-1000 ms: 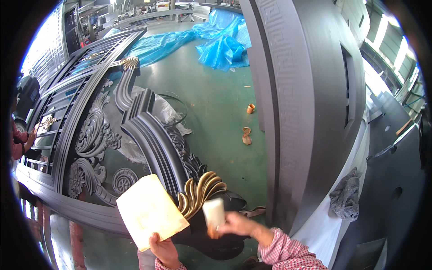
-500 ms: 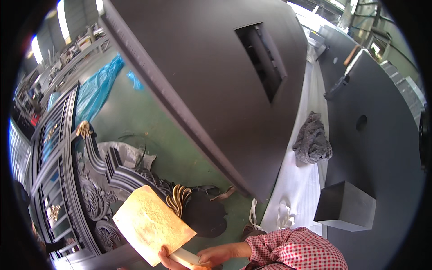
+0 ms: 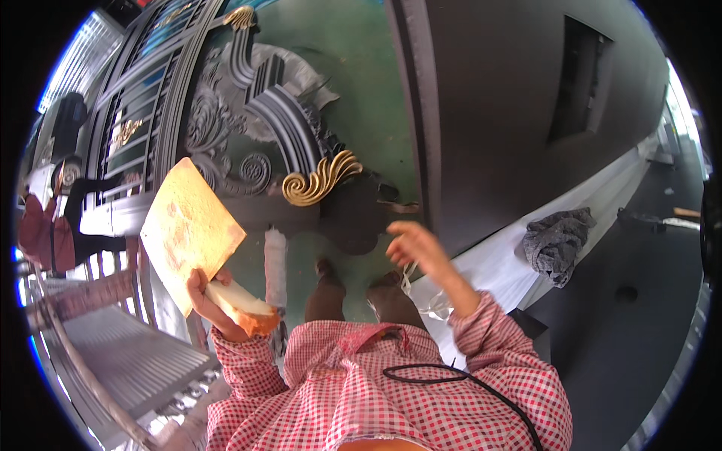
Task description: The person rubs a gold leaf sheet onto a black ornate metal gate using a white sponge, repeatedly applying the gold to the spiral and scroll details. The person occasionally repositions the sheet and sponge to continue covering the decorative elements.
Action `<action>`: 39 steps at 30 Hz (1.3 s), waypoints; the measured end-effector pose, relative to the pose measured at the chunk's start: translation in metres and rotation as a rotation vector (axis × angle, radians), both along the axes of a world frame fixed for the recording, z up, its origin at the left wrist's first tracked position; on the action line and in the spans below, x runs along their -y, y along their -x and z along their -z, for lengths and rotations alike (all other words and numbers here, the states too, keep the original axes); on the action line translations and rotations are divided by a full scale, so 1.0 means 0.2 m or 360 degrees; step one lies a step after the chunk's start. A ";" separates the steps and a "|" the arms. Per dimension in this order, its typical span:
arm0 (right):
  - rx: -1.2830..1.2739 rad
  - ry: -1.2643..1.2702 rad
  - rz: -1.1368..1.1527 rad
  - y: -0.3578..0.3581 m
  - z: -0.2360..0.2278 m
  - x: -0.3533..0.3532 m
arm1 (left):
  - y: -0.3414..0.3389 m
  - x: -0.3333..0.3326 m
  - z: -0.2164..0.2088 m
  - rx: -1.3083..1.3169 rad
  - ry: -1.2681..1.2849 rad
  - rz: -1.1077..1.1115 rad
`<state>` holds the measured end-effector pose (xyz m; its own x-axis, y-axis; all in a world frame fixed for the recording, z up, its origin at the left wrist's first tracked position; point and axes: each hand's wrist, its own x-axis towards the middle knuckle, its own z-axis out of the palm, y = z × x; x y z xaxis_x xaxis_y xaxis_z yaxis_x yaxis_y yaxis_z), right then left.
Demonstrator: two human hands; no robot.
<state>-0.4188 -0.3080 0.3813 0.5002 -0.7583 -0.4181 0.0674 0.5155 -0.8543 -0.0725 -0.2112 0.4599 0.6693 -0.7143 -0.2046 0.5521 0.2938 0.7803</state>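
Note:
My left hand [image 3: 213,302] is wrapped round a white bar-shaped piece [image 3: 239,304] with a rough orange end. Against it stands a square, yellowish-tan board [image 3: 188,229] with brownish smears, tilted upright; whether the bar is its handle I cannot tell. My right hand [image 3: 418,246] is raised over the floor in front of me, fingers apart, holding nothing. Beyond the board lies a dark ornamental metal frame [image 3: 289,124] with a gold scroll [image 3: 320,180] at its near end.
A large dark panel [image 3: 481,113] with a rectangular cutout rises at right. Beside it, a crumpled grey cloth [image 3: 560,244] rests on white sheeting [image 3: 496,278]. Another dark panel [image 3: 639,338] lies far right. At left are another person [image 3: 53,233] and ribbed sheets [image 3: 143,368].
My view has swung down and left. My right hand has come off the white bar and moved right, opening. The left hand keeps the bar and board, now further left.

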 end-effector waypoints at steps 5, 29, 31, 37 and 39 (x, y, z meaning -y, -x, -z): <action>-0.0297 0.0488 0.0129 0.06 -0.06 0.46 | -0.10 -0.20 0.00 -0.0037 -0.0071 -0.0196; -0.1877 0.1183 -0.0234 -0.05 0.12 1.60 | -0.76 0.14 -0.02 0.0095 -0.0286 -0.0600; -0.1902 0.1151 -0.0244 -0.04 0.12 1.61 | -0.79 0.13 0.00 0.0029 -0.0241 -0.0550; -0.1956 0.1087 -0.0283 -0.07 0.12 1.63 | -0.83 0.11 0.03 0.0063 -0.0291 -0.0580; -0.1951 0.1077 -0.0290 -0.06 0.14 1.65 | -0.84 0.11 0.02 0.0075 -0.0289 -0.0587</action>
